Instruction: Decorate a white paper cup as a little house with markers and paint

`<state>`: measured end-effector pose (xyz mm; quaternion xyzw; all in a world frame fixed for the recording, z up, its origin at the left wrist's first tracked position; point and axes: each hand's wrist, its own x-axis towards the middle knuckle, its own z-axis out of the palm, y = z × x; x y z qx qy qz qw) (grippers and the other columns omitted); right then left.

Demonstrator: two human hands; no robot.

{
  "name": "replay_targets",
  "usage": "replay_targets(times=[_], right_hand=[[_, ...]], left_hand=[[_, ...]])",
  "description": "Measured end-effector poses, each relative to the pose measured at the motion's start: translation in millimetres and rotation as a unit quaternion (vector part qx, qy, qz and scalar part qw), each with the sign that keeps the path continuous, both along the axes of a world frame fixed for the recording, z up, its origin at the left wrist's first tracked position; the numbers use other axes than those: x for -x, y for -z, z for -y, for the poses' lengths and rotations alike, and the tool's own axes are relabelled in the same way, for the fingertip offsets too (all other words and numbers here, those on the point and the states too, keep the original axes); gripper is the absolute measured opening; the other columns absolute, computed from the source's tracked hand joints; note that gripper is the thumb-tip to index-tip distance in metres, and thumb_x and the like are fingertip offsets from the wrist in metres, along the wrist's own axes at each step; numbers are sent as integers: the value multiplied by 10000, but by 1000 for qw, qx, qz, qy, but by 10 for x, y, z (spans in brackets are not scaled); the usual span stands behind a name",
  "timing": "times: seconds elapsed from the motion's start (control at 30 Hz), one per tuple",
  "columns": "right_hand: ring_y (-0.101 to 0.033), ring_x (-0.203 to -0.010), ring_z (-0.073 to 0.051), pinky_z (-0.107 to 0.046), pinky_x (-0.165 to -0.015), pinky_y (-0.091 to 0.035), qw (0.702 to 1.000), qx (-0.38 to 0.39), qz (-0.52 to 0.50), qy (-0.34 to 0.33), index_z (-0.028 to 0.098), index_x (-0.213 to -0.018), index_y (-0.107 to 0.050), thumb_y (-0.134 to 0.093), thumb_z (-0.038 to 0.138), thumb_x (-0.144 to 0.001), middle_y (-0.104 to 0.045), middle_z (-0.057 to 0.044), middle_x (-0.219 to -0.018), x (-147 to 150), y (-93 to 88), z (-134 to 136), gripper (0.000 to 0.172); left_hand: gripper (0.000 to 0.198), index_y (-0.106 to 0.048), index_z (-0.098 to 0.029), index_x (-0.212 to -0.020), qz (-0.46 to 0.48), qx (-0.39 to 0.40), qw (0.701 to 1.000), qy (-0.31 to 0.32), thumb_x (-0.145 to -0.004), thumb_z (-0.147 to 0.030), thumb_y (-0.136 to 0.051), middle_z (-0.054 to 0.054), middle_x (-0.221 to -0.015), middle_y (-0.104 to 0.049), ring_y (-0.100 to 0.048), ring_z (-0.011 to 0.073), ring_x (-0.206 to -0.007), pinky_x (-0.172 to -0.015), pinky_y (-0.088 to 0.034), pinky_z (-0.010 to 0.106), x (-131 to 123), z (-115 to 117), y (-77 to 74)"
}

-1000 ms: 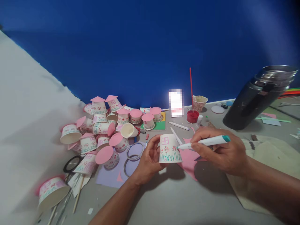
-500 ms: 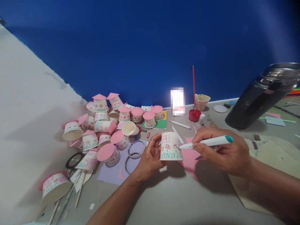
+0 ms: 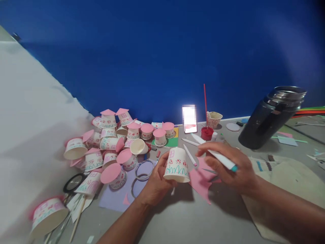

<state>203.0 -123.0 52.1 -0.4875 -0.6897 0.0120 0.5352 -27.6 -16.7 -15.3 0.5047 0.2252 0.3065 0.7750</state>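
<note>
An upside-down paper cup (image 3: 177, 166) rests in my left hand (image 3: 158, 181), whose fingers wrap its left side and back. Drawn on the cup are a pink window, red flowers and green grass strokes. My right hand (image 3: 231, 166) grips a white marker (image 3: 219, 158) with a green end, held away from the cup to its right. Beneath the hands lie a pink paper offcut (image 3: 200, 184) and a pair of scissors, partly hidden. A second marker (image 3: 190, 155) with a pink end lies just behind the cup.
Several decorated cups with pink paper roofs (image 3: 110, 173) crowd the left side. Tape rings (image 3: 144, 169) lie on purple paper (image 3: 109, 201). Along the blue wall stand a lit phone (image 3: 190, 118), a red paint pot (image 3: 207, 134) and a dark flask (image 3: 266, 122). Cloth (image 3: 284, 189) lies right.
The marker has left the cup's surface and swung round in my right hand, its green end now pointing down towards me. The cup has turned and tilted a little in my left hand.
</note>
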Motion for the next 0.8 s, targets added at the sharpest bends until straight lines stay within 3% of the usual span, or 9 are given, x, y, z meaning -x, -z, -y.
replay_targets(times=[0.03,0.1,0.13,0.2,0.3,0.43,0.57,0.7,0.8], right_hand=[[-785,-799,-214,-343,-728,-630,1000,24,15,1,258,-1238,-694,-743,356,-970,-831,-65,-1027,8,39,-26,290],[-792,-980,-289,-412,-806,-642,997,61,45,-4,256,-1352,-638,-893,534,-794,-802,-113,-1216,35,123,-78,674],[-780,-1058,-324,-449,-845,-639,996,75,57,-8,257,-1409,-600,-936,571,-718,-781,-133,-1278,52,164,-99,830],[-756,-1132,-354,-481,-879,-628,992,100,75,-16,260,-1471,-544,-979,546,-666,-757,-151,-1322,81,231,-125,959],[-752,-1095,-346,-459,-843,-617,987,114,109,-13,260,-1468,-540,-991,457,-686,-765,-147,-1282,92,287,-127,924],[-743,-1025,-342,-437,-781,-590,972,147,181,-6,252,-1408,-593,-987,381,-688,-777,-136,-1231,73,332,-118,831],[-734,-958,-320,-407,-743,-576,960,190,202,-19,237,-1387,-620,-997,380,-675,-782,-117,-1130,79,370,-121,818],[-731,-947,-294,-381,-725,-598,963,201,168,-59,244,-1466,-594,-996,390,-692,-782,-108,-1144,62,314,-120,884],[-751,-952,-257,-367,-776,-618,982,101,134,-82,247,-1433,-624,-865,346,-880,-803,-92,-1139,4,208,-99,612]], left_hand=[[1059,-548,-318,-1498,-2,0,1000,-1,-565,-352,-1048,120,-1321,-727,-748,296,-1048,-888,-587,393,0,8,2],[1087,-532,-331,-1522,-3,-9,1000,0,-566,-361,-1047,112,-1306,-732,-745,296,-1039,-882,-586,393,0,24,4],[1099,-525,-335,-1532,-4,-12,1000,3,-565,-362,-1047,109,-1305,-732,-741,296,-1047,-882,-585,387,-1,32,2],[1088,-521,-332,-1540,-8,-21,1000,14,-585,-358,-1042,113,-1319,-727,-730,298,-1081,-885,-584,375,-1,41,-9],[1063,-522,-328,-1549,-1,-66,997,27,-618,-369,-1032,142,-1524,-616,-640,362,-1326,-1038,-560,440,20,17,-38],[1053,-509,-366,-1583,-36,-213,976,42,-659,-388,-1013,100,-1736,-391,-322,409,-1621,-1299,-326,558,105,-58,-81],[938,-527,-393,-1570,-145,-331,931,44,-741,-276,-949,90,-1645,-495,-423,395,-1549,-1263,-383,576,167,-83,-138],[905,-581,-356,-1528,-184,-345,919,52,-710,-165,-916,108,-1449,-557,-526,379,-1408,-1180,-485,556,164,-90,-184],[877,-608,-319,-1478,-206,-359,909,52,-675,-131,-905,102,-1338,-549,-540,377,-1358,-1175,-486,562,158,-106,-209]])
